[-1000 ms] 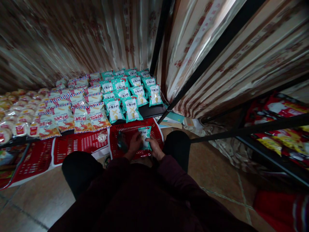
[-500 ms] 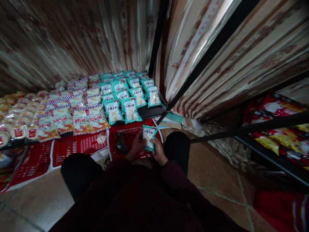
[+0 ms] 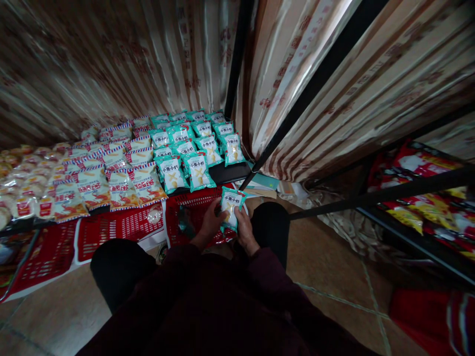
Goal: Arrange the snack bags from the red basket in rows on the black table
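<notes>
A teal and white snack bag [image 3: 231,203] is held upright between my two hands, above a red basket [image 3: 178,201]. My left hand [image 3: 213,222] grips its left edge, and my right hand [image 3: 245,228] grips its right edge, thumbs on the front. Just behind, rows of matching teal bags [image 3: 199,170] stand on a black shelf [image 3: 230,172]. To their left are several white and orange bags [image 3: 120,187] with striped edges, then round wrapped snacks [image 3: 27,185] at the far left.
More red baskets [image 3: 118,227] sit below the shelf edge. Black frame bars [image 3: 285,136] slant up at the right, before a curtain [image 3: 166,64]. A second shelf with red and yellow bags [image 3: 426,198] is at the right. My knees flank the basket.
The held bag is slightly higher and nearer, still between both hands. The whole view has shifted a little.
</notes>
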A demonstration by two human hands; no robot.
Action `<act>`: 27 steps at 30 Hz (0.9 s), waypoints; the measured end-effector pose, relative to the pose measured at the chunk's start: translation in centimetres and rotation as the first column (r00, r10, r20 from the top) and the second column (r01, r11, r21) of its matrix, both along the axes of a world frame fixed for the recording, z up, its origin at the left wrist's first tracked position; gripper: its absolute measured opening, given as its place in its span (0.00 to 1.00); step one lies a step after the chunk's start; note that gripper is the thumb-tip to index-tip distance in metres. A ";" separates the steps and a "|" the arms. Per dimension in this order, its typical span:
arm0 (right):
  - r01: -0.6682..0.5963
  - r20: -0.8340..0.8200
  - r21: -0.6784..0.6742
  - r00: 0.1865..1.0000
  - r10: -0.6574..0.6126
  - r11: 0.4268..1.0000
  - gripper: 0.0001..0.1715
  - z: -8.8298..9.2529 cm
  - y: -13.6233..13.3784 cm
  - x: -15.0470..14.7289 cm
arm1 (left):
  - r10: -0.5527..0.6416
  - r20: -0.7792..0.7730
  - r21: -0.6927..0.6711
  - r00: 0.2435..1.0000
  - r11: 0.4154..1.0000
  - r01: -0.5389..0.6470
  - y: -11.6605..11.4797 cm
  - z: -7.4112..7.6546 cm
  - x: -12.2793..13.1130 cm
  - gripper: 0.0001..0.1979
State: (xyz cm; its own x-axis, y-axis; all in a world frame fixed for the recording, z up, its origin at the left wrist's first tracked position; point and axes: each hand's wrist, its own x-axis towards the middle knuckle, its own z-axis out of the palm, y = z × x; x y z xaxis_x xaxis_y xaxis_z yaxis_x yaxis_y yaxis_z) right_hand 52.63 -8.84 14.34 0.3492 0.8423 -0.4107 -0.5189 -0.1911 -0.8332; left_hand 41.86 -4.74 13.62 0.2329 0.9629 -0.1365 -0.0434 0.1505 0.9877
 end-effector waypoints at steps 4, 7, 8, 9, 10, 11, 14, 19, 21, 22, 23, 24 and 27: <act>0.018 0.045 -0.015 0.999 -0.018 1.000 0.34 0.1 0.4 0.6 | 0.006 0.024 -0.047 1.000 0.999 -0.005 0.1 0.4 0.2 0.27; 0.020 0.059 -0.027 0.998 -0.018 0.999 0.34 -0.1 0.6 1.3 | -0.017 0.027 -0.114 1.000 0.993 0.020 -0.2 0.8 0.2 0.25; 0.015 0.068 -0.029 0.998 -0.013 0.999 0.33 -0.1 0.7 1.5 | -0.021 0.038 -0.138 0.999 0.990 0.026 -0.2 0.9 0.3 0.24; 0.007 0.081 -0.029 0.997 -0.004 1.000 0.32 -0.1 0.8 1.8 | -0.016 0.058 -0.161 0.998 0.987 0.026 -0.3 1.0 0.3 0.24; -0.002 0.098 -0.030 0.995 0.005 1.000 0.32 0.0 0.9 2.0 | -0.008 0.082 -0.180 0.997 0.983 0.023 -0.3 1.2 0.3 0.25; -0.013 0.113 -0.029 0.993 0.016 0.999 0.32 0.1 1.1 2.1 | 0.003 0.102 -0.194 0.995 0.981 0.017 -0.3 1.2 0.3 0.25; -0.031 0.132 -0.022 0.991 0.033 0.999 0.32 0.6 1.5 2.5 | 0.015 0.131 -0.197 0.991 0.980 0.011 -0.1 1.4 0.3 0.25; -0.001 0.127 -0.004 0.992 0.001 1.000 0.30 0.7 2.1 3.1 | -0.023 0.115 -0.117 0.993 0.993 0.036 0.4 1.9 0.3 0.22; -0.018 0.146 0.011 0.989 0.017 1.000 0.28 0.3 2.3 3.4 | -0.016 0.069 -0.091 0.998 0.996 0.022 0.5 2.2 0.3 0.20; -0.031 0.169 0.018 0.985 0.027 0.999 0.27 0.1 2.4 3.6 | -0.005 0.055 -0.083 0.998 0.997 0.010 0.5 2.4 0.4 0.19; -0.042 0.202 0.024 0.979 0.036 0.999 0.27 0.0 2.5 3.8 | 0.006 0.051 -0.079 0.999 0.997 -0.002 0.4 2.7 0.4 0.20; -0.050 0.241 0.028 0.970 0.042 0.998 0.27 -0.1 2.6 4.0 | 0.015 0.056 -0.079 0.998 0.997 -0.011 0.4 2.9 0.5 0.20; -0.059 0.362 0.041 0.931 0.040 0.997 0.27 0.2 3.2 4.4 | 0.025 0.091 -0.081 0.996 0.997 -0.018 0.4 3.8 0.7 0.22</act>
